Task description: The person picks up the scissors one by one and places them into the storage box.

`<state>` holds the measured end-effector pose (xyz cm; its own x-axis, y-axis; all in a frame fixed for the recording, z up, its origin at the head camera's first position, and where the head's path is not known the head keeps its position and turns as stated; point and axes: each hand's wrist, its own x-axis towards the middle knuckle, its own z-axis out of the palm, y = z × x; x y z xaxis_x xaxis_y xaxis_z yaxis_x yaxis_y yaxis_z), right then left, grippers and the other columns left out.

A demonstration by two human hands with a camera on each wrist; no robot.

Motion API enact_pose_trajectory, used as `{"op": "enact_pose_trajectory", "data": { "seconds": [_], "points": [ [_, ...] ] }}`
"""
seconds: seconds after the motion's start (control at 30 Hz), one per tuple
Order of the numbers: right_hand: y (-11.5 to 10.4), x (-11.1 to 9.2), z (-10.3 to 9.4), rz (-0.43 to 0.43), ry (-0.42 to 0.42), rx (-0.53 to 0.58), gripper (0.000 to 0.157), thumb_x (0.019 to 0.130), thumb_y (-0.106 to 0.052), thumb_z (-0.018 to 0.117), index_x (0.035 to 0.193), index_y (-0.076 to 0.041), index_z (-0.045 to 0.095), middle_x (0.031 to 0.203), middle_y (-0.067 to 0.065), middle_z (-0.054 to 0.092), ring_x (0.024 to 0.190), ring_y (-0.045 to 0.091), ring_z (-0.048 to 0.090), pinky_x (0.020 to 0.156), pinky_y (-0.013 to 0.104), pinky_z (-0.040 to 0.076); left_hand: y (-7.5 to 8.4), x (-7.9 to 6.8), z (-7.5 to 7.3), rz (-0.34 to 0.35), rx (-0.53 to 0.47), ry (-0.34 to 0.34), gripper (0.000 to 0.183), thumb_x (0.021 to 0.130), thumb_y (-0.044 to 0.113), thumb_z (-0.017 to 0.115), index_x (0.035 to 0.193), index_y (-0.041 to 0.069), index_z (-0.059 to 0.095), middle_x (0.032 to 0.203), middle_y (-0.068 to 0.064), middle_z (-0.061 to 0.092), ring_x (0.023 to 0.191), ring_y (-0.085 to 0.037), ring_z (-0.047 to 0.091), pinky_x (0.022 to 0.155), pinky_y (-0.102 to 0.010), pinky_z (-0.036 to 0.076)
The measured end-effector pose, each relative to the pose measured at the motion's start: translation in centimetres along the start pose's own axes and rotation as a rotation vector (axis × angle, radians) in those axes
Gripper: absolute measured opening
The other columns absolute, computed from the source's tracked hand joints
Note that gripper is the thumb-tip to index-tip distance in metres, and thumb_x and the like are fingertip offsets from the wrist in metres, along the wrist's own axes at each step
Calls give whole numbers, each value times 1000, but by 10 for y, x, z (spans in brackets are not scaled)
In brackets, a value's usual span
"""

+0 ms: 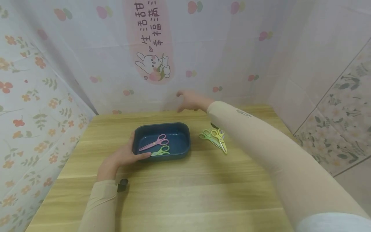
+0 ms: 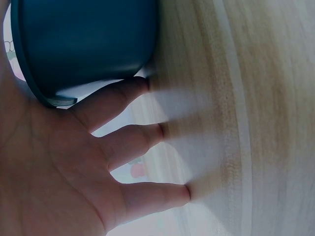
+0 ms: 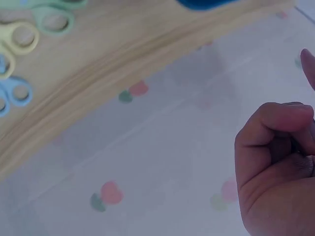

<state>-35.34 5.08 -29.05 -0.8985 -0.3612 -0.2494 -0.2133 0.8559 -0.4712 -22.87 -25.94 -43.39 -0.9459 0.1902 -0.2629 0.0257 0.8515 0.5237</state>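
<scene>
Around the left end of a dark blue dish [image 1: 185,155], my left hand [image 1: 127,154] has its thumb over the front rim. In the left wrist view, spread, straight fingers [image 2: 133,140] reach past the dish wall [image 2: 88,44] to the tabletop. Pink scissors [image 1: 155,142] and green scissors [image 1: 161,151] lie inside the dish. My right hand [image 1: 191,100] is raised beyond the dish near the back wall, fingers loosely bent, nothing seen in them. Closer to my right forearm, light green scissors [image 1: 209,136], yellow scissors [image 1: 219,138] and blue scissors [image 3: 18,92] overlap on the table.
The wooden table [image 1: 174,193] meets a wall cloth [image 1: 203,58] printed with fruit and a rabbit at its back edge. Flowered cloth [image 1: 34,96] hangs along the left side. A grey patterned panel [image 1: 347,116] stands on the right. A dark strap piece [image 1: 123,185] shows at my left wrist.
</scene>
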Motion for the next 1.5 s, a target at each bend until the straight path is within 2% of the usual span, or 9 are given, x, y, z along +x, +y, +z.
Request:
{"op": "enact_pose_trajectory", "data": {
  "seconds": [0.17,0.6,0.73,0.9,1.07,1.17,1.3,1.4,1.5],
  "points": [
    [26,-5,-19,6,33,26,86,95,-28,80,166,-17,33,143,16,62,53,11,38,48,24,35,1,-2,-1,-8,10,-1,142,85,77,72,168,5,-17,166,-43,27,147,-62,42,119,-68,41],
    [101,-27,-44,59,43,66,83,100,-34,74,167,-15,30,155,22,50,47,7,28,48,25,35,1,-2,0,-18,29,-7,142,84,80,70,168,6,-16,166,-42,27,147,-62,43,117,-69,43],
    [123,-35,-42,71,35,93,82,100,-32,74,167,-14,30,159,21,46,48,8,32,49,25,36,0,-2,1,-10,30,0,142,84,80,70,169,6,-16,166,-42,28,147,-62,43,117,-69,43],
    [150,-41,-31,96,32,105,80,100,-31,75,166,-11,34,126,18,65,46,7,34,48,25,38,0,-2,1,-4,20,7,141,84,79,72,169,6,-15,166,-42,27,147,-61,43,117,-69,43],
    [175,-41,-11,95,-3,87,75,99,-27,76,163,-9,40,147,23,55,47,7,36,50,24,43,0,-2,1,-10,5,4,143,83,79,72,169,6,-16,168,-41,24,149,-60,42,119,-68,41],
    [185,-42,3,94,-65,81,72,102,-29,71,163,-10,39,103,13,67,47,6,33,53,24,42,0,-2,2,-11,2,5,143,83,79,72,169,7,-16,168,-41,25,148,-60,43,118,-68,42],
    [194,-45,20,89,-149,90,65,107,-28,64,164,-11,39,61,-7,32,48,7,29,52,23,36,0,-2,2,-13,4,3,142,83,79,72,169,7,-16,168,-41,25,147,-60,44,118,-68,43],
    [199,-47,31,63,-162,64,60,106,-25,64,161,-11,44,77,0,58,48,6,31,50,22,35,0,-1,1,-13,4,2,142,84,79,72,169,6,-16,168,-41,25,148,-60,43,118,-68,42],
    [202,-49,38,45,-165,40,55,107,-21,63,159,-12,48,122,20,68,47,5,34,49,21,37,0,-1,1,-7,3,6,142,84,78,72,169,7,-15,168,-40,25,148,-60,43,118,-68,42]
  ]
}}
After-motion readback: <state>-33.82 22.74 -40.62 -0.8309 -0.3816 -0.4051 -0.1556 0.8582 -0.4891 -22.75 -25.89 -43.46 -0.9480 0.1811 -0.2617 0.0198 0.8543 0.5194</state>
